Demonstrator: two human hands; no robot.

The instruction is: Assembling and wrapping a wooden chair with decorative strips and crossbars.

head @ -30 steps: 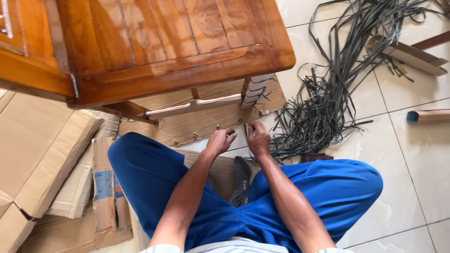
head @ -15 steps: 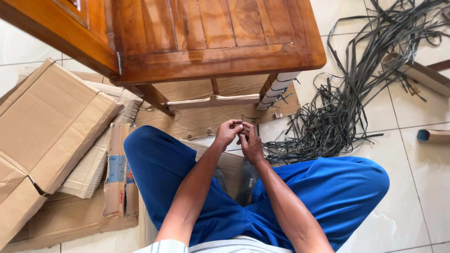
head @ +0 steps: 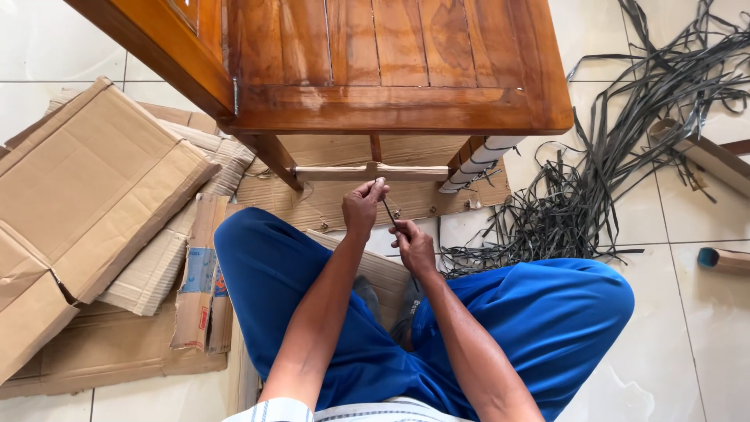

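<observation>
Left hand (head: 363, 209) and right hand (head: 412, 244) both pinch dark strip (head: 388, 211) taut below wooden rail (head: 371, 172); risk: strip slips from fingers, tension lost.

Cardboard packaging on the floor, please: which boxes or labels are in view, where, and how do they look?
Large brown box: far left, flaps open.
Flattened carton: beside the blue trouser leg, brown, blue-and-red printed label.
Cardboard tube: right edge, brown, blue end cap.
No signs or screens.
</observation>
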